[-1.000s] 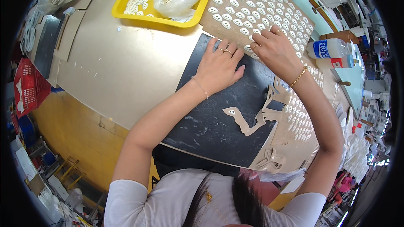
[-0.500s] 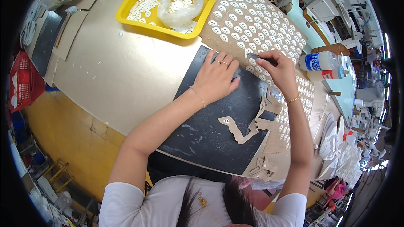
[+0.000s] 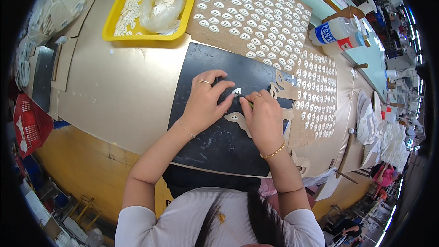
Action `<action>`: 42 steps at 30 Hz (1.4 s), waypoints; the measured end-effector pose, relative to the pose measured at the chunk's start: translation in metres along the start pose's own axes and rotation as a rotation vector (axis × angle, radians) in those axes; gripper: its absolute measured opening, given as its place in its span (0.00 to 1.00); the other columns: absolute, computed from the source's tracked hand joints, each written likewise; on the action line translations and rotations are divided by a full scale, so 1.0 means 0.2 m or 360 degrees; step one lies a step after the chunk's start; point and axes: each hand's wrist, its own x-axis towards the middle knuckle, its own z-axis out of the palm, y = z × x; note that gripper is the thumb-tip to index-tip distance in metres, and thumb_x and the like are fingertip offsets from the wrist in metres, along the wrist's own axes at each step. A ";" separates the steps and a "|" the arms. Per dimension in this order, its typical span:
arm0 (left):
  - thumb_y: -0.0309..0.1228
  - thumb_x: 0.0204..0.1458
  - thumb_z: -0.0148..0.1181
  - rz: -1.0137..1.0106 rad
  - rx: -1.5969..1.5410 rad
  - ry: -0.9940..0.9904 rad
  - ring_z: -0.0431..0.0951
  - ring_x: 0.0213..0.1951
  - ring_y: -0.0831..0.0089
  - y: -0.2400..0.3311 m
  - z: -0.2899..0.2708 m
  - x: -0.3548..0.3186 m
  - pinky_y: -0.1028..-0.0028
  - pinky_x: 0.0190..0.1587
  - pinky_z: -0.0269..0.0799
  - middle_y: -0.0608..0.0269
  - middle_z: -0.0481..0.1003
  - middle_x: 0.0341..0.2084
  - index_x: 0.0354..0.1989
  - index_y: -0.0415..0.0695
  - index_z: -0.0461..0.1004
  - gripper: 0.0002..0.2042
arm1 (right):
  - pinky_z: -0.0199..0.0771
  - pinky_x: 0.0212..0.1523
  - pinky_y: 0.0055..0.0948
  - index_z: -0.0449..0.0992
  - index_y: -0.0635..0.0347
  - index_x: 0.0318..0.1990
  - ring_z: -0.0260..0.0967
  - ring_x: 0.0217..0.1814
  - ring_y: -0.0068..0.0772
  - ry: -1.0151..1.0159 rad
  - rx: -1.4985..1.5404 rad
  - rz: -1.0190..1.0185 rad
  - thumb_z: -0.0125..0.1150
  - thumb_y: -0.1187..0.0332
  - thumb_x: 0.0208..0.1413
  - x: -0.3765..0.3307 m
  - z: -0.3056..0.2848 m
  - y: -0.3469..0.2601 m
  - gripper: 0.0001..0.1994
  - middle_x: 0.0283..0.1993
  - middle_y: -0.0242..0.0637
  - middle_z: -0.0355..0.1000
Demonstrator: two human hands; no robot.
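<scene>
Your right hand [image 3: 265, 119] has come back from the tan board of white oval pieces [image 3: 256, 13] and now pinches a thin green-tipped tool over the small white oval piece [image 3: 236, 91] (on the black mat [image 3: 206, 146]), left hand [image 3: 206, 100] fingertips pressing it flat.

Two hands [image 3: 233, 107], one yellow tray [image 3: 114, 29], one clear plastic bag [image 3: 160, 7] inside it, two bottles [image 3: 336, 32] lying together, one black mat [image 3: 206, 142], one red basket [image 3: 27, 126], small white oval pieces [image 3: 256, 23] beyond counting.
</scene>
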 end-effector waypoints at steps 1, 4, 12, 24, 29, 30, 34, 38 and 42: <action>0.29 0.49 0.70 -0.0013 0.0023 -0.0014 0.71 0.57 0.58 0.01 0.02 0.00 0.58 0.62 0.60 0.59 0.72 0.52 0.43 0.46 0.81 0.12 | 0.72 0.40 0.43 0.80 0.62 0.35 0.73 0.33 0.48 0.0004 -0.0044 -0.0017 0.68 0.67 0.56 0.00 0.00 -0.01 0.08 0.33 0.41 0.73; 0.29 0.49 0.70 -0.0033 0.0104 -0.0016 0.69 0.57 0.58 0.01 0.04 0.01 0.58 0.63 0.58 0.60 0.73 0.51 0.43 0.45 0.81 0.12 | 0.72 0.39 0.42 0.80 0.62 0.35 0.73 0.33 0.48 0.0021 -0.0079 -0.0008 0.68 0.66 0.57 -0.02 -0.02 -0.03 0.09 0.32 0.41 0.72; 0.29 0.52 0.67 -0.0119 0.0155 -0.0083 0.67 0.59 0.58 0.01 0.03 0.00 0.58 0.64 0.58 0.61 0.73 0.51 0.42 0.44 0.82 0.09 | 0.74 0.37 0.34 0.81 0.64 0.46 0.75 0.31 0.39 0.0141 0.0511 0.0297 0.65 0.68 0.61 -0.11 -0.30 0.13 0.11 0.36 0.43 0.77; 0.30 0.49 0.67 -0.0072 0.0188 -0.0292 0.62 0.65 0.52 0.08 0.00 -0.02 0.54 0.68 0.54 0.57 0.69 0.58 0.45 0.46 0.80 0.14 | 0.74 0.42 0.41 0.75 0.69 0.44 0.74 0.41 0.50 0.0196 0.0216 0.0429 0.79 0.60 0.48 -0.18 -0.01 0.25 0.24 0.43 0.47 0.73; 0.29 0.49 0.66 -0.0012 0.0234 -0.0396 0.59 0.67 0.52 0.09 -0.01 0.00 0.52 0.69 0.49 0.57 0.67 0.60 0.47 0.48 0.78 0.15 | 0.71 0.36 0.36 0.77 0.67 0.38 0.71 0.34 0.41 0.0051 0.0460 0.0581 0.71 0.68 0.56 -0.18 -0.05 0.29 0.11 0.36 0.42 0.69; 0.29 0.49 0.65 0.0014 0.0258 -0.0436 0.59 0.68 0.52 0.07 -0.02 0.01 0.51 0.70 0.48 0.57 0.66 0.61 0.46 0.49 0.78 0.14 | 0.70 0.35 0.34 0.78 0.67 0.36 0.70 0.32 0.37 0.0078 0.0540 0.0541 0.70 0.69 0.57 -0.19 -0.05 0.30 0.09 0.34 0.40 0.68; 0.28 0.48 0.65 0.0100 0.0301 -0.0509 0.61 0.65 0.53 0.07 -0.05 0.02 0.47 0.67 0.49 0.55 0.68 0.57 0.44 0.47 0.78 0.13 | 0.71 0.34 0.34 0.78 0.67 0.40 0.71 0.30 0.39 0.0158 0.0630 0.0447 0.67 0.67 0.60 -0.20 -0.07 0.32 0.10 0.34 0.43 0.74; 0.28 0.49 0.65 0.0110 0.0271 -0.0573 0.62 0.65 0.54 0.05 -0.09 0.00 0.48 0.66 0.51 0.56 0.69 0.58 0.44 0.47 0.79 0.12 | 0.69 0.33 0.28 0.79 0.66 0.46 0.68 0.29 0.26 0.0121 0.0958 0.0596 0.65 0.67 0.63 -0.23 -0.08 0.29 0.11 0.29 0.37 0.75; 0.29 0.49 0.66 0.0321 0.0207 -0.0768 0.61 0.66 0.54 0.00 -0.10 0.12 0.50 0.66 0.53 0.57 0.68 0.60 0.47 0.52 0.82 0.15 | 0.66 0.33 0.23 0.79 0.66 0.50 0.63 0.31 0.16 0.0045 0.1239 0.0662 0.63 0.68 0.65 -0.29 -0.05 0.33 0.11 0.28 0.29 0.73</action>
